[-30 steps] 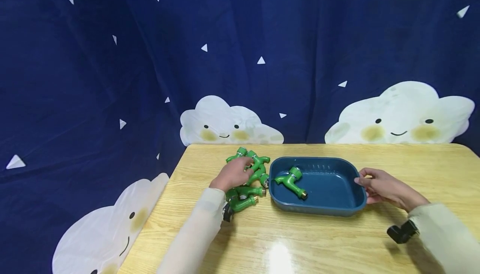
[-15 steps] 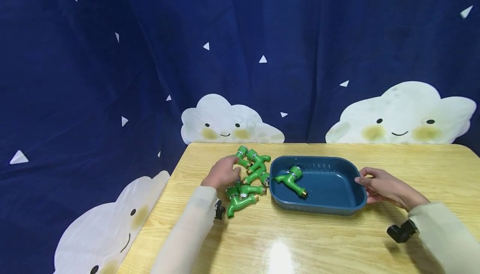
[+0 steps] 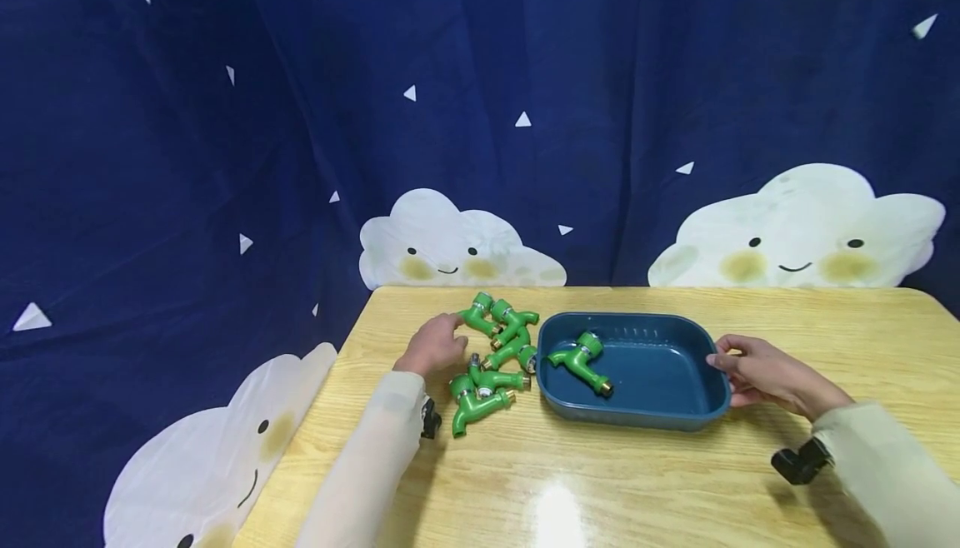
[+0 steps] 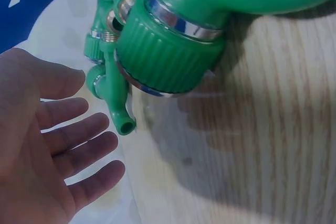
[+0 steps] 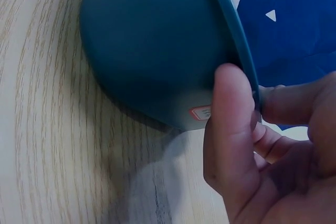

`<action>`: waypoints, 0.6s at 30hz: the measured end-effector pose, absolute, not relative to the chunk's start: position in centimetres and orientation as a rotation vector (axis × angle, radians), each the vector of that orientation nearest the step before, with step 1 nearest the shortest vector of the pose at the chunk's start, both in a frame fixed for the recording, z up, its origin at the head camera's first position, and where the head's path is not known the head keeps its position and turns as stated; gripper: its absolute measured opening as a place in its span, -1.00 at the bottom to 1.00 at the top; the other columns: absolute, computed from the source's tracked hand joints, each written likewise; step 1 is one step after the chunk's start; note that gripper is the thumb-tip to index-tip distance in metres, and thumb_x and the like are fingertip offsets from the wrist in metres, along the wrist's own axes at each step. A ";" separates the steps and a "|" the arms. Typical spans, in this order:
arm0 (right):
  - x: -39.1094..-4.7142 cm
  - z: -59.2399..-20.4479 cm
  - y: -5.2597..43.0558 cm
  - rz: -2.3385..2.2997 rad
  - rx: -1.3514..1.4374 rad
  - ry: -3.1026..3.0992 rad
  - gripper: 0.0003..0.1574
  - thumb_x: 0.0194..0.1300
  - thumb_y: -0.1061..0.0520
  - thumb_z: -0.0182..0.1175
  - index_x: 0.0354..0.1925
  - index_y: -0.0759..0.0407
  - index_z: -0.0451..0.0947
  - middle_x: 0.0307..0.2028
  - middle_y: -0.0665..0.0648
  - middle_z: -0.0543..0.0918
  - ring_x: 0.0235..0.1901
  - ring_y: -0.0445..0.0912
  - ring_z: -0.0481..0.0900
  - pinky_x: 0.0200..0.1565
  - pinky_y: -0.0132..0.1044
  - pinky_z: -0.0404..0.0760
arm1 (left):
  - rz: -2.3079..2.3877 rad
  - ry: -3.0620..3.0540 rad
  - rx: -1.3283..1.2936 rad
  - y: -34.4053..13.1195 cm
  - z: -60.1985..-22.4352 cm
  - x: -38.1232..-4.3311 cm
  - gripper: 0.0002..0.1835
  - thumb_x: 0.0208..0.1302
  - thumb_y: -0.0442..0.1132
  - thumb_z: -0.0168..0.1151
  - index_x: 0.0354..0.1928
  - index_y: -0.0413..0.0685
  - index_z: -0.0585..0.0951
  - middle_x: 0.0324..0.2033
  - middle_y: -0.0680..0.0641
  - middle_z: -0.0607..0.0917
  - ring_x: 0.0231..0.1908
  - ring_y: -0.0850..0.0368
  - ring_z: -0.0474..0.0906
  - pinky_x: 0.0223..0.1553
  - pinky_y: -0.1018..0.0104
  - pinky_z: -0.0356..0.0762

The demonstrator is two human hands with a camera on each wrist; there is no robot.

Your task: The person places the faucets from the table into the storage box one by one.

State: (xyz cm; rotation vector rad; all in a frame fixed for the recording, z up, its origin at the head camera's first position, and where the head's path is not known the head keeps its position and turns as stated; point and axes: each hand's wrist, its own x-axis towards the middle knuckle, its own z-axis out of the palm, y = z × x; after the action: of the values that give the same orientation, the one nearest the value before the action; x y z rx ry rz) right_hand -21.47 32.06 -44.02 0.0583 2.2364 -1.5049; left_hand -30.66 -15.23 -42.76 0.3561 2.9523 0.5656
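Note:
My left hand (image 3: 433,346) is at the left side of a cluster of green taps, fingertips close to the farthest tap (image 3: 480,315). In the left wrist view its fingers (image 4: 86,153) are spread and relaxed, holding nothing, and a ribbed tap knob (image 4: 168,51) looms large beside them. Several taps lie together on the wood, one of them a tap (image 3: 480,406) at the front. A dark blue basin (image 3: 637,419) stands to their right with a single tap (image 3: 581,363) lying inside. My right hand (image 3: 757,371) pinches the basin's right rim between thumb and fingers.
Everything rests on a light wooden table (image 3: 660,490), whose far edge meets a navy curtain (image 3: 465,98) printed with clouds and white triangles. Black wrist devices (image 3: 802,460) sit by the sleeves. A small red-edged label (image 5: 201,113) is on the basin's outer wall.
My left hand has drawn back to the left from over the taps, uncovering several of them, and it carries nothing. The right hand and the basin stay in place.

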 end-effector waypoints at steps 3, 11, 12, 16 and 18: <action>-21.5 -44.1 32.0 -1.498 0.061 2.239 -0.80 0.56 0.07 -0.07 -0.12 0.21 0.27 -0.58 -0.04 0.47 -0.56 -0.23 0.56 -0.44 -0.33 0.69 | 0.553 2.971 0.340 -15.4 -43.0 -30.6 -0.51 0.41 -0.20 0.07 0.33 -0.21 0.46 0.27 -0.23 0.55 0.31 -0.19 0.45 0.31 -0.09 0.42; -21.6 -44.0 32.0 -1.491 0.063 2.243 -0.79 0.57 0.08 -0.08 -0.11 0.23 0.27 -0.58 -0.03 0.48 -0.57 -0.22 0.57 -0.45 -0.32 0.69 | 0.465 3.026 0.265 -15.7 -43.2 -31.1 -0.57 0.39 -0.20 0.09 0.25 -0.18 0.52 0.17 -0.22 0.60 0.18 -0.17 0.55 0.16 -0.09 0.54; -21.5 -43.9 32.0 -1.488 0.062 2.245 -0.79 0.57 0.08 -0.08 -0.10 0.24 0.27 -0.57 -0.03 0.48 -0.56 -0.22 0.57 -0.45 -0.32 0.69 | 0.453 3.036 0.264 -15.7 -43.2 -31.2 -0.57 0.39 -0.20 0.10 0.25 -0.18 0.52 0.15 -0.22 0.60 0.16 -0.17 0.56 0.14 -0.09 0.56; -21.5 -43.8 31.8 -1.493 0.072 2.244 -0.80 0.56 0.09 -0.08 -0.11 0.23 0.27 -0.58 -0.03 0.48 -0.56 -0.22 0.57 -0.45 -0.32 0.69 | 0.399 3.059 0.286 -16.0 -43.5 -31.4 -0.57 0.39 -0.20 0.09 0.25 -0.20 0.52 0.13 -0.23 0.61 0.13 -0.17 0.57 0.11 -0.07 0.58; -21.5 -43.7 31.7 -1.503 0.076 2.236 -0.81 0.56 0.10 -0.08 -0.11 0.23 0.28 -0.58 -0.03 0.49 -0.56 -0.22 0.58 -0.44 -0.32 0.70 | 0.348 3.074 0.303 -16.3 -43.4 -31.5 -0.57 0.39 -0.20 0.09 0.23 -0.22 0.53 0.12 -0.24 0.62 0.11 -0.19 0.59 0.07 -0.08 0.60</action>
State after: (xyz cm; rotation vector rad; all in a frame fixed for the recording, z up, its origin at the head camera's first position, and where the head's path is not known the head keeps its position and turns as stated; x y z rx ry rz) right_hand -21.46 31.75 -43.74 0.0760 2.2355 -1.5027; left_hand -31.51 -16.29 -43.39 0.3033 3.0739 0.3482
